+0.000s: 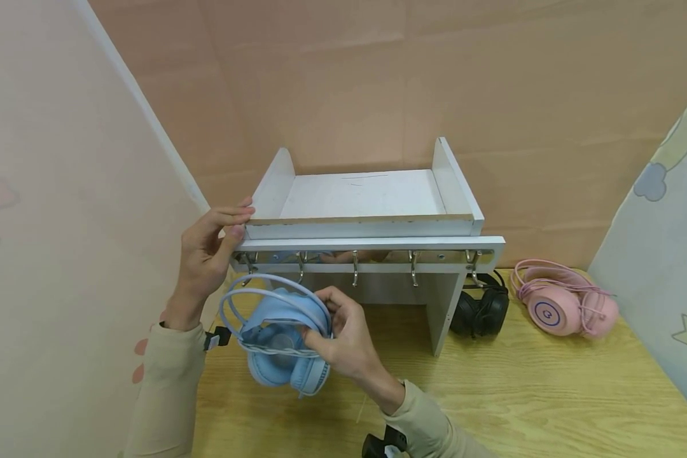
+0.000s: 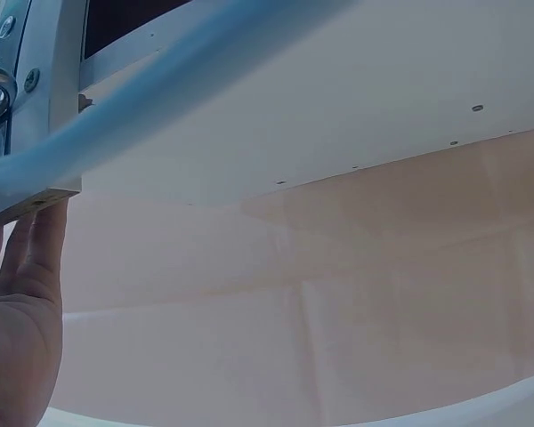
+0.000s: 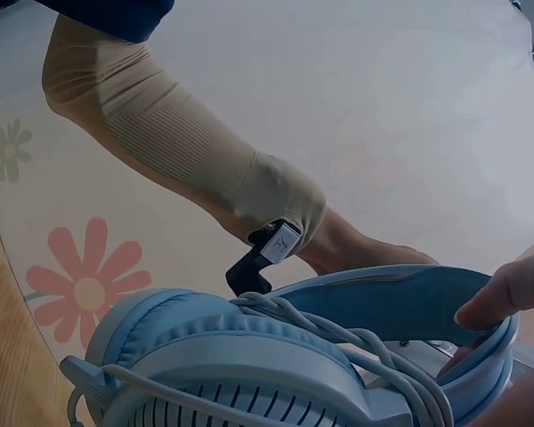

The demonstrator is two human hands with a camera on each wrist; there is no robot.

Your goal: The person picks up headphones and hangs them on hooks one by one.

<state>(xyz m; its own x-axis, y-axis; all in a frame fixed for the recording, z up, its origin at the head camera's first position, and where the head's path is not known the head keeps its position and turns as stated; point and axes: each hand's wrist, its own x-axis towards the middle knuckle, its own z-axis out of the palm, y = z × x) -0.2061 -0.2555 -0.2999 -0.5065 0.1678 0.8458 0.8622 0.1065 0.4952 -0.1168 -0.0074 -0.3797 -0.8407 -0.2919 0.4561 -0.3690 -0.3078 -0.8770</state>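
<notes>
Blue headphones (image 1: pixel 280 346), headband (image 3: pixel 392 302) in right grip (image 1: pixel 346 332)

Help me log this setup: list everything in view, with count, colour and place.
Shelf: one, white, on the table
Hooks: five, silver, shelf's front
Blue headphones: one, light blue, before the shelf
Black headphones: one, black, right of the shelf
Pink headphones: one, pink, right of the black headphones
Table: one, yellowish wood, underneath
Backdrop: one, tan, behind the shelf
Side panels: two, pale, left and right
Wrist devices: two, black, one per arm
Dark cloth: one, navy, top of right-wrist view
Sleeves: two, beige, one per arm
Left hand: one, bare, touching shelf's left end
Right hand: one, bare, pinching blue headphones
</notes>
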